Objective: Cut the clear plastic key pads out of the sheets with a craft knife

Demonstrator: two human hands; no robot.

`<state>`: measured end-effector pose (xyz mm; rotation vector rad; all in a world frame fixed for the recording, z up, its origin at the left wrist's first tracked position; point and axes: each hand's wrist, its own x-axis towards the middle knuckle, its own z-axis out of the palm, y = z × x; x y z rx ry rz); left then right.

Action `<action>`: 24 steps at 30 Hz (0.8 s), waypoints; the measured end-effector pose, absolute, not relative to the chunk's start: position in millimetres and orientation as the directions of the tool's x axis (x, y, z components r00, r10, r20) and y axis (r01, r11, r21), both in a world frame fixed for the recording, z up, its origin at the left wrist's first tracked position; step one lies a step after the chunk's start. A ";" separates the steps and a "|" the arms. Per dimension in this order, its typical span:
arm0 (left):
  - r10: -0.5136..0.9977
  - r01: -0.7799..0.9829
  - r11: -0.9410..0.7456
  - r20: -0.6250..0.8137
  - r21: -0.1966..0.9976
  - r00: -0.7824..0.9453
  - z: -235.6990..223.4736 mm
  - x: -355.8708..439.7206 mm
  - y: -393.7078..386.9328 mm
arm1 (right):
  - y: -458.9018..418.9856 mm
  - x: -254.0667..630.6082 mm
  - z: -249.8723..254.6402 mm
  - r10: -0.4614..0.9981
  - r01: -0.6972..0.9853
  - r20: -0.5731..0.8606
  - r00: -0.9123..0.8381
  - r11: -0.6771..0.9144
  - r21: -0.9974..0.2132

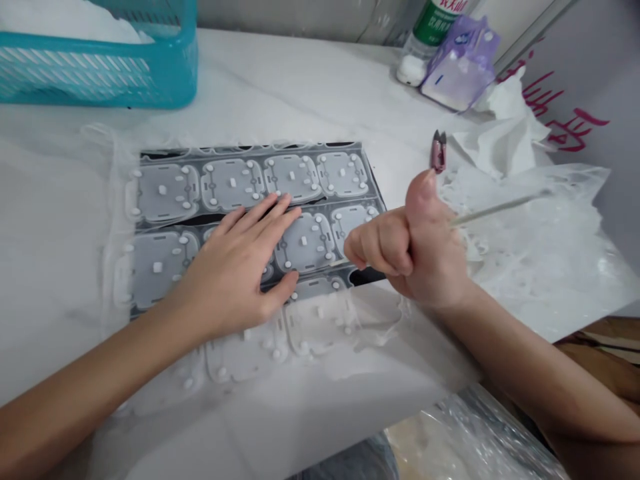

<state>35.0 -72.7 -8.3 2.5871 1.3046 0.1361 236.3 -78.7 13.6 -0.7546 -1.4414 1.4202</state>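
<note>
A translucent silicone-looking sheet (167,190) of rounded-square pieces, each with small white pegs, lies on the table, partly over a black backing. My left hand (235,267) rests flat on the middle of it, fingers stretched out and slightly apart, hiding some pieces. Over the sheet's right edge, my right hand (420,247) is closed with the thumb up. A thin pale stick (500,207) passes through its grip and sticks out to the right. What seems to be its other end shows low against the sheet, left of the fist; its exact kind is unclear.
A teal basket (175,73) with white material stands at the back left. Small dark-red snips (439,152), a purple tissue pack (460,63), a bottle (430,33) and crumpled tissue (505,133) are at the back right. Translucent scraps (550,247) lie on the right.
</note>
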 end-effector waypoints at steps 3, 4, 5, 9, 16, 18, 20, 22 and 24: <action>0.802 0.775 -0.574 -0.011 0.266 0.597 -8.1 34.6 -73.1 | -79.1 231.5 9.3 0.904 -0.258 0.221 -0.366 0.129 -0.958; 0.800 0.772 -0.575 -0.010 0.270 0.600 -8.0 34.3 -73.1 | -80.2 230.3 8.0 0.904 -0.256 0.222 -0.366 0.131 -0.958; 0.798 0.770 -0.578 -0.010 0.272 0.603 -7.9 34.0 -73.0 | -81.5 229.5 6.9 0.906 -0.251 0.216 -0.364 0.129 -0.960; 0.787 0.762 -0.589 -0.023 0.271 0.616 -7.5 33.0 -72.3 | -85.0 228.2 4.5 0.906 -0.281 0.218 -0.364 0.116 -0.953; 0.793 0.774 -0.581 -0.039 0.251 0.608 -8.1 33.8 -71.4 | -79.5 239.9 14.7 0.825 -0.165 0.248 -0.507 0.190 -0.968; 0.791 0.773 -0.583 -0.040 0.250 0.610 -8.6 33.7 -71.3 | -77.3 244.2 19.3 0.844 -0.094 0.208 -0.495 0.186 -0.978; 0.791 0.771 -0.584 -0.035 0.253 0.611 -9.0 33.5 -71.3 | -76.0 246.3 22.4 0.865 -0.048 0.185 -0.467 0.184 -0.982; 0.791 0.769 -0.584 -0.033 0.259 0.611 -9.1 33.4 -71.3 | -75.7 246.2 23.6 0.871 -0.052 0.195 -0.452 0.193 -0.980; 0.792 0.769 -0.581 -0.033 0.267 0.610 -8.9 33.3 -71.5 | -76.0 244.9 23.4 0.867 -0.094 0.231 -0.441 0.211 -0.973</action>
